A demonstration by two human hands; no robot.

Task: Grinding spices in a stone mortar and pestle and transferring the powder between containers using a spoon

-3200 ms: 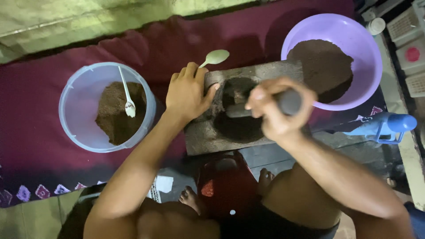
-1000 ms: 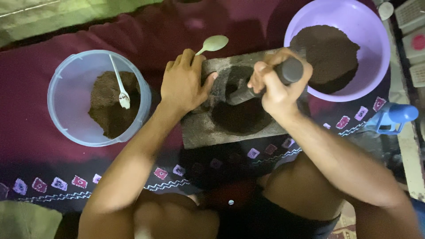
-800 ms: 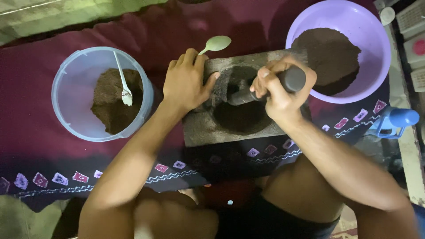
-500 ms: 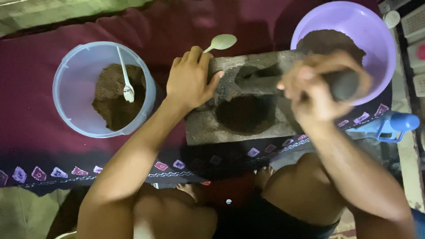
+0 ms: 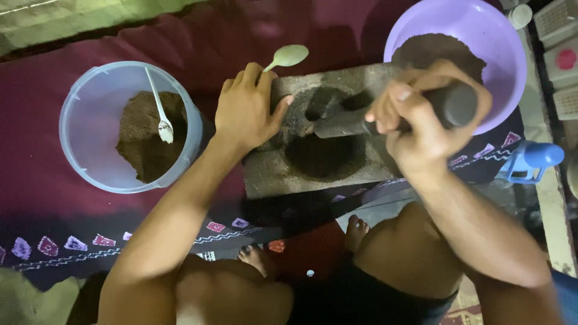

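The right hand (image 5: 421,129) has its fingers wrapped tight around a dark stone pestle (image 5: 391,114), which lies slanted with its working end down in the hollow of a grey stone mortar slab (image 5: 325,147). The slab sits on a maroon cloth (image 5: 90,36) on the floor, between a clear plastic tub (image 5: 90,174) on the person's left and a purple bowl (image 5: 500,42) on the right, both holding brown powder. A white spoon (image 5: 159,108) stands in the tub's powder, and a second pale spoon (image 5: 288,56) rests at the slab's far edge, just beyond the left hand (image 5: 247,111).

The left hand lies flat on the slab's left rim, fingers spread slightly and pressing down, gripping nothing. To grind well here, that palm needs firm downward weight so the slab does not slide on the cloth, and it should stay outside the hollow. The pestle looks best worked low and angled, rolling across the dark residue in the hollow rather than lifting, so powder does not scatter over the edge
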